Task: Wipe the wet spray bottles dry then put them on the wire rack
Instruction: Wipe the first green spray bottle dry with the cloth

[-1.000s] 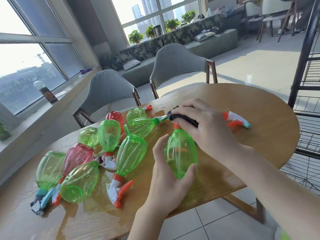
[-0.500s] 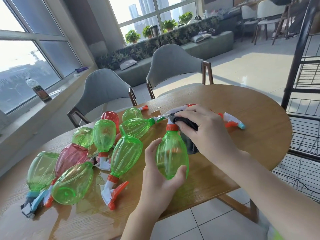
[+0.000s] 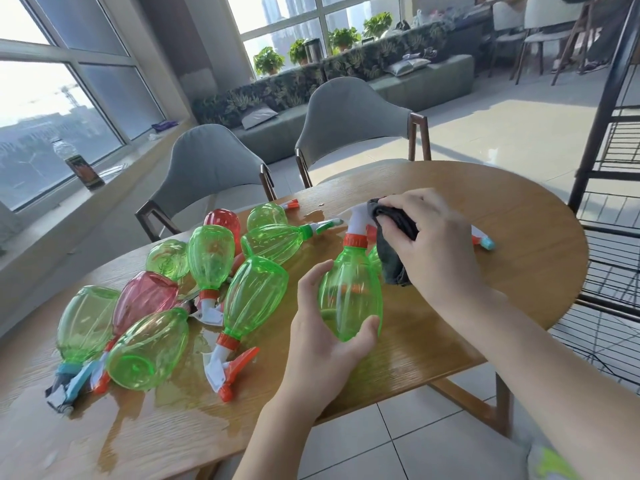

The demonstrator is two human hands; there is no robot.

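1. Gripping a green bottle (image 3: 349, 299) by its base, the left hand (image 3: 322, 336) has its thumb up one side and its fingers curled under the other; the bottle stands upright above the near edge of the bench (image 3: 519, 271).
2. The right hand (image 3: 438, 244) pinches a dark cloth (image 3: 394, 244) against the bottle's white sprayer and orange collar; part of the cloth hangs down beside the bottle's shoulder.
3. No writing can be read on any bottle; a dark-labelled drink bottle (image 3: 78, 164) stands on the sill, its label too small to read.
4. The held bottle is clear green plastic, ribbed, egg-shaped, slightly blurred.
5. A pile (image 3: 194, 282) of green and red bottles lies on its sides across the bench's left half, well in from the far edge, in a sheet of water (image 3: 162, 410) that runs toward the near-left edge.
6. One sprayer tip (image 3: 485, 241), orange and blue, shows beyond the right hand.
7. The bench's right half, out to its rounded right edge, is bare dry wood.
8. A black wire rack (image 3: 609, 188) stands just beside that right edge.
9. Two grey chairs (image 3: 349, 123) sit at the far edge.
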